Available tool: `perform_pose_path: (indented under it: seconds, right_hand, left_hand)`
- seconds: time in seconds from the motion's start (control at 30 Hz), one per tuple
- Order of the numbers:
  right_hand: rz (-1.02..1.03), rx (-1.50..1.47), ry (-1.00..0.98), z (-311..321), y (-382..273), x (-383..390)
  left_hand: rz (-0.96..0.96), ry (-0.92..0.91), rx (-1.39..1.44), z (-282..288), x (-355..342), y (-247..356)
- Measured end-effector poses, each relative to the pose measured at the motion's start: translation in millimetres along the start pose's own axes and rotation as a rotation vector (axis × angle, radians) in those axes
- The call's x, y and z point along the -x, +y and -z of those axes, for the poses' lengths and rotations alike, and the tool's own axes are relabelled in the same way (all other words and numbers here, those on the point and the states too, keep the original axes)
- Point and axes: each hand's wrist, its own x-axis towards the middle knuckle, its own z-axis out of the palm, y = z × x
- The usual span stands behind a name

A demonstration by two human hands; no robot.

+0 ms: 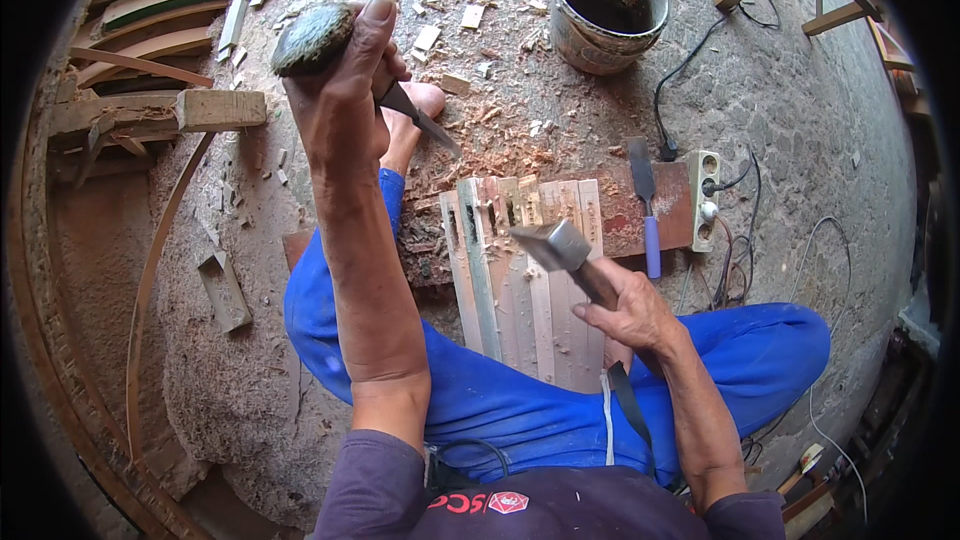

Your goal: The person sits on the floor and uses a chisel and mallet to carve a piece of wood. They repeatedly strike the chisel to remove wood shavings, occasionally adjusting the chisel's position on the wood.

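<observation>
At the lower edge, the person sits on the floor (pixel 780 140), the legs in blue trousers (pixel 740 350) spread around a row of narrow boards (pixel 520 310). The right hand (pixel 640 312) has its fingers wrapped around the handle of a hammer (pixel 562 243), whose metal head hangs above the boards. Slots are cut near the boards' far ends, and chips lie scattered over them.

Just right of the boards, a second chisel (pixel 646 202) with a purple handle lies across a reddish plank (pixel 672 185), beside a white power strip (pixel 706 225). Farther out on the left, the left hand (pixel 350 80) is raised, fingers grasping a chisel (pixel 425 122) with its blade slanting down to the right, apart from the boards.

Beyond lie wood shavings (pixel 510 155), pale offcuts (pixel 427 37) and a dirty bucket (pixel 590 53); curved wooden pieces (pixel 165 45) are stacked at far left.
</observation>
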Motion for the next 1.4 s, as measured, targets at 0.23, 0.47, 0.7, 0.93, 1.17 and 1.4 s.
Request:
perform_pose_path:
  seconds: [0.23,0.47,0.7,0.93,1.17,1.4]
  right_hand:
    - [-0.062,0.423,-0.484,-6.0,-10.8,-23.8]
    - [0.139,0.256,0.706,30.6,-37.2,-80.9]
    - [0.229,-0.244,0.56,17.8,-26.5,-39.5]
    - [0.097,-0.351,0.465,16.6,-34.5,-24.1]
    - [0.177,-0.694,0.273,20.5,-85.4,9.1]
    - [0.321,-0.485,0.321,21.5,-119.5,56.9]
  left_hand:
    - [-0.126,0.039,0.028,21.8,53.5,9.5]
    - [-0.064,-0.002,0.095,-1.7,100.0,-13.2]
    - [-0.086,-0.011,0.024,-10.1,122.0,-46.0]
    - [-0.14,-0.012,-0.095,-4.2,117.2,-48.0]
    - [-0.365,0.027,-0.473,-39.5,123.2,-48.9]
    - [-0.214,-0.028,-0.317,-14.4,120.3,-61.7]
